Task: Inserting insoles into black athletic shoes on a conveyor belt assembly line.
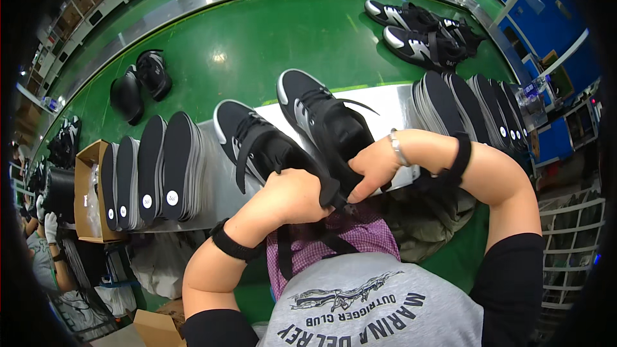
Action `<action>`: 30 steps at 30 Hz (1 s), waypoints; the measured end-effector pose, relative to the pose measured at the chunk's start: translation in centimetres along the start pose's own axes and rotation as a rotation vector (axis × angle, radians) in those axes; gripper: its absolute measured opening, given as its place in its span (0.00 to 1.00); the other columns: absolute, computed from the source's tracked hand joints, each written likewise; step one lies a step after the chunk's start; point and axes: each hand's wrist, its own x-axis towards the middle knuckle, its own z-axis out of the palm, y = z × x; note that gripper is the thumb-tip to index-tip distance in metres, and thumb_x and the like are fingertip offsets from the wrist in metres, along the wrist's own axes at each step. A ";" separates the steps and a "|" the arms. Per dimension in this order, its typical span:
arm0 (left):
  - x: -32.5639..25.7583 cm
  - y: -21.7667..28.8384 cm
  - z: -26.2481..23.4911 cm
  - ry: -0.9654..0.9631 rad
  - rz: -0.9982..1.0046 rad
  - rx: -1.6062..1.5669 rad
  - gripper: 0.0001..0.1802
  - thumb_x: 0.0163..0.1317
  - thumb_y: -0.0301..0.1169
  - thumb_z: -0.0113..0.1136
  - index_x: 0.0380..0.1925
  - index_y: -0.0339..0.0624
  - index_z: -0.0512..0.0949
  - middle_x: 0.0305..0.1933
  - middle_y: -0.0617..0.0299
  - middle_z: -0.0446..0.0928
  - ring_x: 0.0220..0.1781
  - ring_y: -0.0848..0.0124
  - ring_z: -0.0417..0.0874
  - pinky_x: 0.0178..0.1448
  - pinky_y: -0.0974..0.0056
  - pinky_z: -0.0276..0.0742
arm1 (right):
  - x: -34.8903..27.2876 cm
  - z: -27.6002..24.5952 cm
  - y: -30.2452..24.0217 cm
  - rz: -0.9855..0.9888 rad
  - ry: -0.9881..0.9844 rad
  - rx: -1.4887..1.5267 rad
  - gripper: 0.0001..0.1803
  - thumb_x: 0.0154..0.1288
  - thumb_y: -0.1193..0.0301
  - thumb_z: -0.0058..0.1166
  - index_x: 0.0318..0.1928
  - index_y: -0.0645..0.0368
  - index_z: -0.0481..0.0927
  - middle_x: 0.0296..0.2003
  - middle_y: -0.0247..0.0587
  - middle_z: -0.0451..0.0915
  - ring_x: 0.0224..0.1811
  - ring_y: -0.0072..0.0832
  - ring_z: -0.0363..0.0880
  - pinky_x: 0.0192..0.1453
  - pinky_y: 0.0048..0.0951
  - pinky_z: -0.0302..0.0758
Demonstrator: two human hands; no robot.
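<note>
Two black sneakers with grey-white toe edges lie side by side in front of me, toes pointing away. My left hand [299, 194] is closed at the heel of the left sneaker [258, 144], its fingertips mostly hidden. At the collar of the right sneaker [319, 112], my right hand [373, 168] grips the heel end, thumb toward me and the other fingers out of sight. Loose straps stick out from both shoes. Both heels come close together between my hands. The shoes rest on a metal work surface [222, 202] with a white area under the toes.
Stacks of black insoles [183, 160] stand to the left, beside an open cardboard box [96, 218]. More insole stacks [443, 106] are at the right. Across the green surface [257, 38] lie a sneaker pair [424, 45] at far right and dark shoes [141, 83] at left. Another person's gloved hand [50, 226] shows far left.
</note>
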 end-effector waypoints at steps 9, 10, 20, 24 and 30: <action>-1.0 0.5 4.4 0.460 0.322 0.124 0.10 0.36 0.36 0.61 0.16 0.43 0.74 0.19 0.61 0.74 0.28 0.65 0.77 0.27 0.62 0.74 | 1.0 0.7 1.0 0.098 0.281 0.361 0.50 0.45 0.31 0.39 0.40 0.75 0.74 0.42 0.63 0.73 0.47 0.45 0.72 0.51 0.31 0.67; -0.8 0.3 4.9 0.553 0.361 0.100 0.10 0.37 0.35 0.61 0.19 0.44 0.74 0.20 0.62 0.73 0.28 0.66 0.76 0.27 0.63 0.73 | 0.9 0.2 0.0 0.159 0.269 0.266 0.47 0.46 0.34 0.42 0.38 0.74 0.75 0.39 0.62 0.74 0.43 0.44 0.74 0.49 0.32 0.69; -6.7 -3.7 10.1 1.354 0.142 -0.356 0.10 0.42 0.19 0.59 0.28 0.37 0.74 0.32 0.55 0.76 0.29 0.61 0.76 0.32 0.65 0.73 | 4.0 -10.8 -0.3 0.176 0.801 0.214 0.22 0.43 0.58 0.50 0.31 0.68 0.78 0.29 0.56 0.77 0.33 0.43 0.78 0.40 0.35 0.73; -8.7 -8.2 20.2 1.051 -0.460 -0.649 0.19 0.49 0.27 0.55 0.43 0.34 0.68 0.37 0.48 0.73 0.36 0.55 0.75 0.40 0.59 0.71 | 5.6 -17.1 -0.4 0.284 0.982 0.070 0.21 0.52 0.56 0.46 0.36 0.61 0.77 0.36 0.48 0.78 0.41 0.40 0.76 0.55 0.50 0.58; -12.2 -8.7 35.9 0.394 -1.086 -1.071 0.45 0.53 0.57 0.48 0.56 0.25 0.55 0.60 0.35 0.54 0.63 0.46 0.54 0.64 0.58 0.52 | 5.3 -7.2 0.9 0.095 1.087 -0.161 0.19 0.52 0.56 0.48 0.39 0.54 0.75 0.38 0.45 0.73 0.43 0.40 0.71 0.46 0.47 0.65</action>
